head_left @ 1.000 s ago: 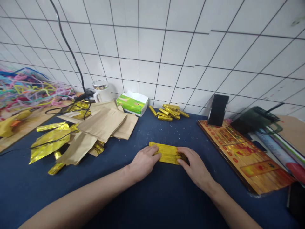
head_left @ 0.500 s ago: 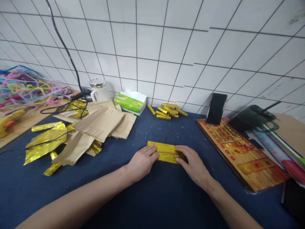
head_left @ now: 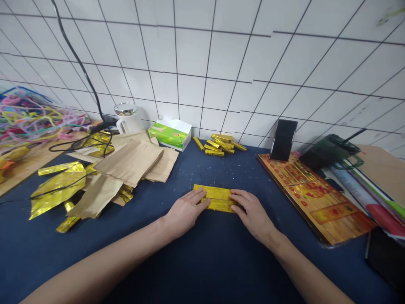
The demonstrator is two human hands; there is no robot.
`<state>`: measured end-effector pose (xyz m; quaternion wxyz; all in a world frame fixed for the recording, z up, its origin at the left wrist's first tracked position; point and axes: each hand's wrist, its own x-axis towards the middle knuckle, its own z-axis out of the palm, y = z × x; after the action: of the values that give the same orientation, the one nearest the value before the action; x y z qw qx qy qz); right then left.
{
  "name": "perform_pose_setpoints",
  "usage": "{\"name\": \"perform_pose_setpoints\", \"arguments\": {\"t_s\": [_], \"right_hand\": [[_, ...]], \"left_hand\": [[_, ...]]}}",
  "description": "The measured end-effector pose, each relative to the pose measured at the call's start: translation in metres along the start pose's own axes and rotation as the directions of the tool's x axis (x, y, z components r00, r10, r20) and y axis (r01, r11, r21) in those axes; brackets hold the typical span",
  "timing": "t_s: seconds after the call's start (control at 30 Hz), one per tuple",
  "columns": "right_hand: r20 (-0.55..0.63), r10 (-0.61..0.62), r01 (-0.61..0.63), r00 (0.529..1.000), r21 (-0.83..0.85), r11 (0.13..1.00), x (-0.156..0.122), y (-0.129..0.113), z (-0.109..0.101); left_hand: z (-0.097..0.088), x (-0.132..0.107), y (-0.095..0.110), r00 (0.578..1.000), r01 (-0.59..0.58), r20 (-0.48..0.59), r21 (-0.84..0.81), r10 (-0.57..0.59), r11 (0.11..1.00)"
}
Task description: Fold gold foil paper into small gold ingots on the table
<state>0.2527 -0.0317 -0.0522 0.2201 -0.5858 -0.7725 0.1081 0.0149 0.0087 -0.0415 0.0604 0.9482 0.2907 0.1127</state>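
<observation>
A sheet of gold foil paper point(head_left: 218, 198) lies flat on the dark blue tabletop, with a lengthwise line where its folded edges come near each other. My left hand point(head_left: 188, 209) holds down its left end, fingers together on top and thumb along the middle. At the right end, my right hand point(head_left: 251, 211) grips the paper between bent fingers and thumb, covering that edge. Just beyond, small rolled or folded gold foil pieces point(head_left: 221, 144) lie in a loose heap near the wall.
To the left are brown paper sheets point(head_left: 129, 162), loose gold foil point(head_left: 60, 188), a black cable point(head_left: 91, 84) and a white mug point(head_left: 129, 120). A green tissue pack point(head_left: 171, 134) stands at the wall. On the right, a phone point(head_left: 284, 140) leans above a gold-red printed pack point(head_left: 319, 198).
The camera view has shifted slightly. My right fingers have come further onto the paper's right end, where a raised dark fold showed before. My left hand stays on the left end.
</observation>
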Motion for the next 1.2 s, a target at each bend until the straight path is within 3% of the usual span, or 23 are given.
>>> {"name": "perform_pose_setpoints", "arguments": {"t_s": [0.13,0.27,0.47,0.6,0.83,1.0,1.2], "right_hand": [[0.016,-0.023,0.024,1.000,-0.115,0.993,-0.002,-0.003,-0.002],[0.054,-0.099,0.110,0.994,-0.308,0.945,-0.002,-0.030,-0.005],[0.292,-0.161,0.238,0.943,-0.249,0.939,-0.004,-0.071,0.012],[0.349,-0.089,0.182,0.933,-0.243,0.953,-0.010,-0.063,0.015],[0.336,0.041,0.077,0.941,-0.332,0.940,-0.027,-0.039,0.000],[0.294,0.012,0.099,0.956,-0.361,0.927,-0.033,-0.039,-0.001],[0.282,-0.121,0.235,0.952,-0.419,0.877,-0.048,-0.063,0.004]], "left_hand": [[-0.001,0.000,-0.002,1.000,-0.019,0.020,0.034,0.018,0.999],[0.000,0.001,-0.002,0.999,-0.037,0.025,0.083,0.035,0.996],[0.001,0.001,-0.002,0.998,-0.049,0.037,0.097,0.045,0.994],[0.002,0.000,-0.003,0.998,-0.053,0.030,0.093,0.051,0.994],[0.001,0.001,-0.002,0.998,-0.049,0.043,0.113,0.045,0.992],[-0.002,0.001,-0.005,0.997,-0.060,0.051,0.089,0.056,0.994],[-0.014,0.008,-0.031,0.976,-0.189,0.127,0.075,0.179,0.979]]}}
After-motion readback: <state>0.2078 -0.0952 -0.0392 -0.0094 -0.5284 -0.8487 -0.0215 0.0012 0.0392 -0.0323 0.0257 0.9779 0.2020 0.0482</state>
